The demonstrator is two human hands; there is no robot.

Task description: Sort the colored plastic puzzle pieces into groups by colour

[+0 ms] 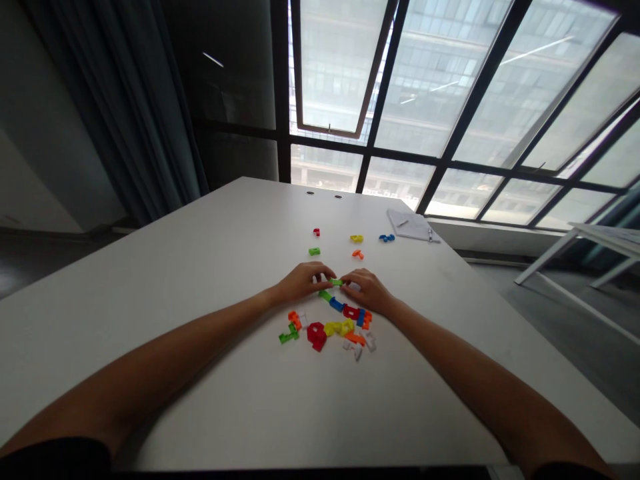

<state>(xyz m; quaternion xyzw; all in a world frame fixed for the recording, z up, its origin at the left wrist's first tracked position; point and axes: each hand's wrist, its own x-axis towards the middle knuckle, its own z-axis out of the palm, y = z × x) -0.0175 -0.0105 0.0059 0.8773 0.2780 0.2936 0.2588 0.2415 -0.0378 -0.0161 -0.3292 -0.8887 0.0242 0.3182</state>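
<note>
A small green plastic building piece (337,282) is between the fingertips of my left hand (304,280) and my right hand (369,291), which pinch it from either side. Just below my fingers another green piece (325,295) lies at the end of a curved row. After it come a blue piece (337,305), a red piece (351,313) and an orange piece (367,321). Closer to me lie a larger red piece (316,335), yellow pieces (339,327), white pieces (353,347) and a green piece (289,334). Whether the row's pieces are joined I cannot tell.
Beyond my hands lie a small red piece (317,232), a green block (314,251), a yellow piece (357,238), an orange piece (358,254) and a blue piece (387,238). Paper sheets (413,225) with pens rest at the white table's (210,387) far right edge.
</note>
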